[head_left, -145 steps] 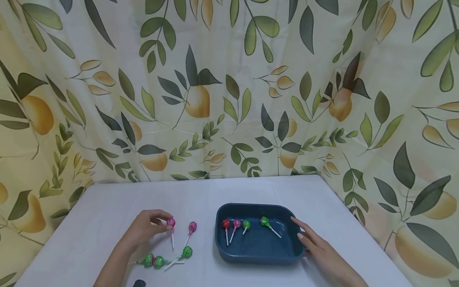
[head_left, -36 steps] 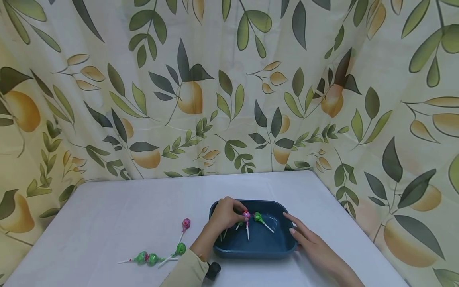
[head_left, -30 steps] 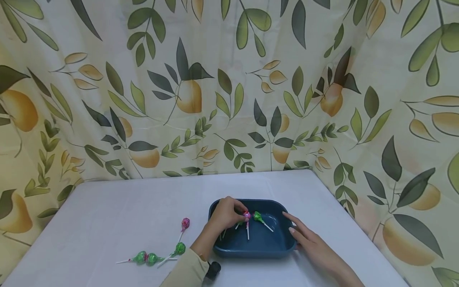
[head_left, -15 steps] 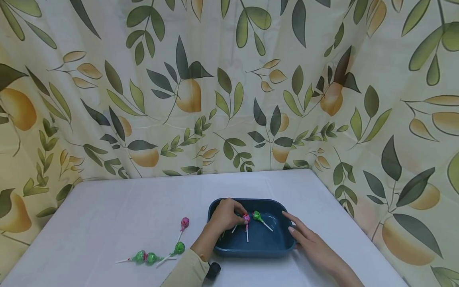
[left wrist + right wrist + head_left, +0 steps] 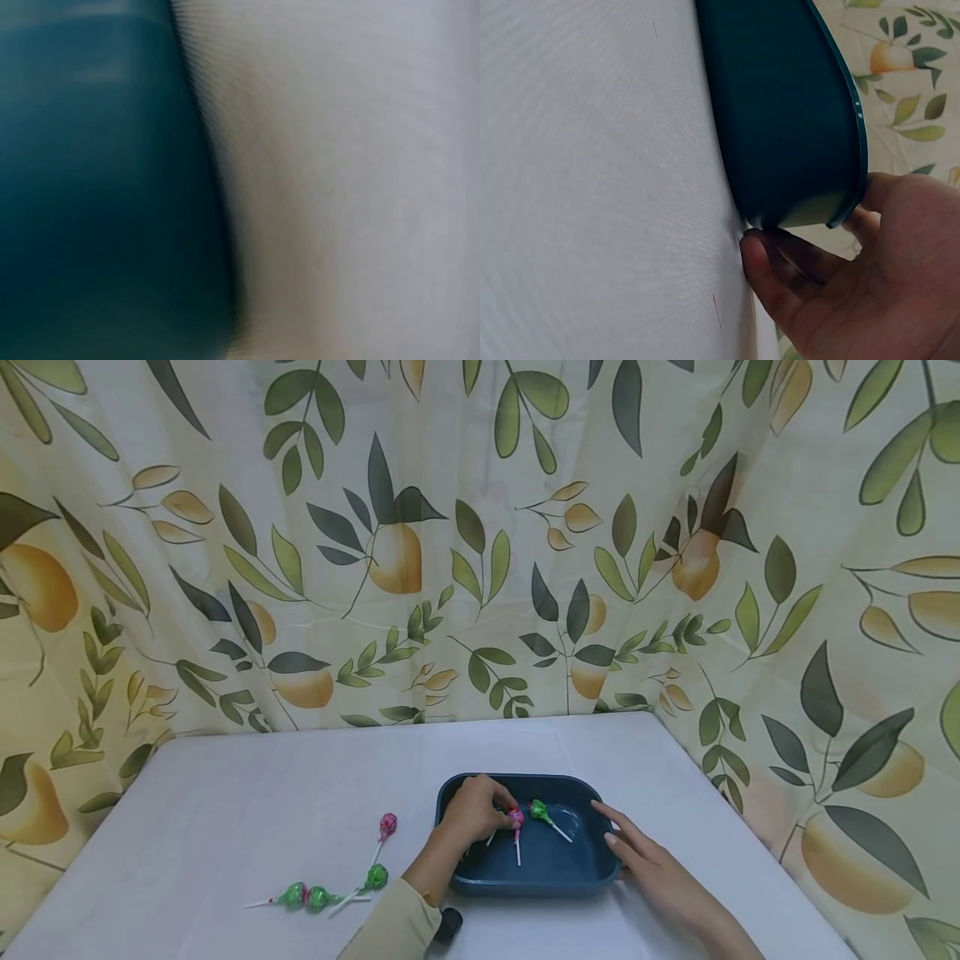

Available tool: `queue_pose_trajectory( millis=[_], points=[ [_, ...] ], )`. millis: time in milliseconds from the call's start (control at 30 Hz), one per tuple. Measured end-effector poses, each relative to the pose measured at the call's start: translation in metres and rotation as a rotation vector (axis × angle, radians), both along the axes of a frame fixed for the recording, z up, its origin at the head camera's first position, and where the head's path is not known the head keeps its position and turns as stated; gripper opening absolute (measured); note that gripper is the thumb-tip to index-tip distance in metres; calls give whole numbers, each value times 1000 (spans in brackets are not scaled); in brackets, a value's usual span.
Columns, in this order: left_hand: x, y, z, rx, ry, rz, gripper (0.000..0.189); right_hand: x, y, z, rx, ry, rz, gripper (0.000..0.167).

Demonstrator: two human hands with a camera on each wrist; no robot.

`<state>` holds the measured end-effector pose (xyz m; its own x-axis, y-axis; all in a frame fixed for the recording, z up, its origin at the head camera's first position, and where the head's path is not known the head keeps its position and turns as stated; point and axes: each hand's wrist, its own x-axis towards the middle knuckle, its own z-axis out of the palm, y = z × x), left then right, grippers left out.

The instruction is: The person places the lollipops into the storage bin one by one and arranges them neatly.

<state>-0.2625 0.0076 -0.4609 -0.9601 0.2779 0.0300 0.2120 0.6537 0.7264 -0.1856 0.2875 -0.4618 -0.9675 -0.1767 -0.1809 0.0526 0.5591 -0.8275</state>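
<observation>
Pink lolly (image 5: 517, 827), one. Location: within the tray (image 5: 532, 888), near its middle; whether it touches the tray floor, I cannot tell.

Axis: along the stick. Taking the far edge of the bench (image 5: 247, 802) as twelve, ball to twelve, stick to six.

Handling, by judgement: light; ball hard beneath a slick wrapper, apt to slip or roll; stick stiff yet thin, may bend if levered; candy may chip if dropped. Best hold: either side of the ball, or the stick just below the wrapper.

Left hand (image 5: 471, 810): over the tray's nine o'clock half, thumb and finger pinching the pink lolly's ball.

Right hand (image 5: 651, 860): at the tray's three o'clock end, fingers parted and resting against rim and wall. Tray presumably rigid, easily slid, hence the steadying; its own length runs nine to three.

Green lolly (image 5: 541, 812), one, in the tray: at two o'clock from the pink lolly, apart from it; ball to ten, stick to four.

White stick (image 5: 491, 839), beneath the left hand; its ball hidden.

Outside, toward eight and nine o'clock from the tray: second pink one (image 5: 387, 825), ball to one, stick to seven; green trio (image 5: 318, 899), sticks variously to nine, three and eight.
</observation>
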Motion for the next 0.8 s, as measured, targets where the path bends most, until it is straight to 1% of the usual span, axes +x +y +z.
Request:
queue_pose_trajectory(
  millis=[400,800],
  points=[
    [0,-1,0,0,17,-7,16,0,0,0,-20,-5,-1,51],
    [0,-1,1,17,-7,-3,13,1,0,1,-36,-5,4,52]
  ],
)
